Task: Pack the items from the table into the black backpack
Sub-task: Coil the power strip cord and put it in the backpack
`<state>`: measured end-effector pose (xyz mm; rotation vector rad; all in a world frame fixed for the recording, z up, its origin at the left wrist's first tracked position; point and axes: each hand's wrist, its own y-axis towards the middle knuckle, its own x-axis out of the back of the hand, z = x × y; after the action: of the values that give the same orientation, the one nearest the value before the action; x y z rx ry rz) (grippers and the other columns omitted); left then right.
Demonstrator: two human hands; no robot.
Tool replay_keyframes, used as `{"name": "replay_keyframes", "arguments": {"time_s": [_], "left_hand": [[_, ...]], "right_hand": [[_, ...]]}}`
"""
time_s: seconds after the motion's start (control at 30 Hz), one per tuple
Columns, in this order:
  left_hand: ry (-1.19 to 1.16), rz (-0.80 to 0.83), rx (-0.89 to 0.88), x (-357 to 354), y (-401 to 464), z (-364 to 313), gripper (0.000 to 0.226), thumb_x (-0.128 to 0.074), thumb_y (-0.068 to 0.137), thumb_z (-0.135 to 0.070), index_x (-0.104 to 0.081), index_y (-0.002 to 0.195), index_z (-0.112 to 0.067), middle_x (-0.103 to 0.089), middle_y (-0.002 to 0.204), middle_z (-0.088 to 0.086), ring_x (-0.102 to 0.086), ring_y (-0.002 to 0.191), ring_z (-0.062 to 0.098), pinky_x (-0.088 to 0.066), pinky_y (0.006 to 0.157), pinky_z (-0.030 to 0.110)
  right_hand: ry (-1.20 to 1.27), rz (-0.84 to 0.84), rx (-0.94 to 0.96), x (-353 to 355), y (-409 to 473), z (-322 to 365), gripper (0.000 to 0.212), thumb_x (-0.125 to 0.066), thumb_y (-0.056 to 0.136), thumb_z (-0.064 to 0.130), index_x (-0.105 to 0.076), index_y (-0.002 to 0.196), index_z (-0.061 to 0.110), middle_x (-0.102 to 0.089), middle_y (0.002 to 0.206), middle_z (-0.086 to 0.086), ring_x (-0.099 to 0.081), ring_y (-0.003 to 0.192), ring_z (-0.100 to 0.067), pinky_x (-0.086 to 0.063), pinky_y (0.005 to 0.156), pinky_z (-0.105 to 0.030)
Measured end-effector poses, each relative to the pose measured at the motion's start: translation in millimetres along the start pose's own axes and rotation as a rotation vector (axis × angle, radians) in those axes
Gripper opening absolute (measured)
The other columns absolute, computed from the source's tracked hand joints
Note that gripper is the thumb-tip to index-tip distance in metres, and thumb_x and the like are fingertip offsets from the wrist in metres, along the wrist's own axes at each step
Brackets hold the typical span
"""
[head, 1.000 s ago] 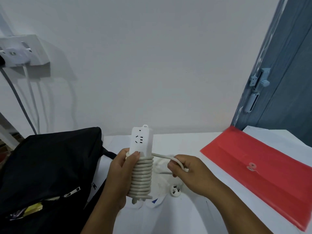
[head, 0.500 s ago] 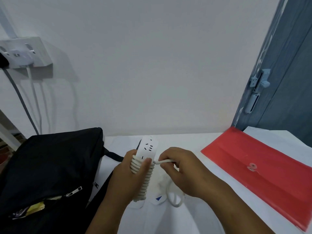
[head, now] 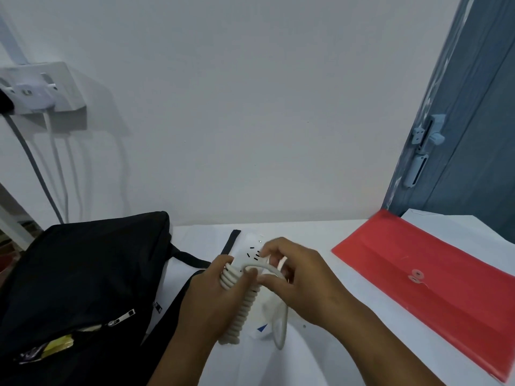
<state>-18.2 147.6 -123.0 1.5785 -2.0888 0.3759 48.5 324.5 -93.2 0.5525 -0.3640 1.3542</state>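
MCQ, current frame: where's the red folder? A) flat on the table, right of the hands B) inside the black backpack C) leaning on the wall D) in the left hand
A: the red folder lies flat on the table to the right of both hands, outside the black backpack; the left hand and right hand hold the power strip and its cord instead.

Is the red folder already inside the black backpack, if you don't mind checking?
No, the red folder lies flat on the table, right of the black backpack.

Dim, bluish light; soft shadows on the wall, slight blur, edges bowed.
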Motion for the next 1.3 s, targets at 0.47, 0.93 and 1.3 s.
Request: {"name": "replay_keyframes", "arguments": {"time_s": [0.47, 0.93, 1.3], "left_hand": [[-0.114, 0.305, -0.002, 16.4, -0.1, 0.5, 0.032, -0.071, 0.076, -0.048, -0.070, 0.104, -0.034, -0.074, 0.091, -0.002, -0.071, 0.080, 0.016, -0.061, 0.076, 0.047], [-0.572, 0.324, -0.124, 6.8, -7.0, -14.1, 0.072, -0.070, 0.071, -0.035, -0.051, 0.140, -0.039, -0.071, 0.121, 0.001, -0.069, 0.107, 0.017, -0.055, 0.085, 0.027], [-0.419, -0.052, 0.125, 5.5, -3.7, -17.8, 0.016, -0.067, 0.091, -0.038, -0.061, 0.104, -0.032, -0.071, 0.082, 0.001, -0.071, 0.065, 0.025, -0.049, 0.039, 0.031]], "right_hand": [[-0.139, -0.076, -0.016, 22.5, 7.4, -19.7, 0.023, -0.052, 0.102, 0.034, -0.065, 0.084, 0.030, -0.057, 0.067, 0.014, -0.049, 0.060, -0.007, -0.044, 0.059, -0.027], [-0.116, -0.022, -0.162, 7.0, 3.5, -24.0, 0.028, -0.055, 0.094, 0.035, -0.055, 0.071, 0.018, -0.057, 0.070, -0.012, -0.034, 0.053, -0.013, -0.032, 0.055, -0.030], [-0.098, 0.006, -0.152, 20.2, -4.2, -11.7, 0.037, -0.059, 0.093, 0.046, -0.067, 0.075, 0.014, -0.045, 0.058, 0.007, -0.035, 0.052, -0.007, -0.033, 0.055, -0.029]]}}
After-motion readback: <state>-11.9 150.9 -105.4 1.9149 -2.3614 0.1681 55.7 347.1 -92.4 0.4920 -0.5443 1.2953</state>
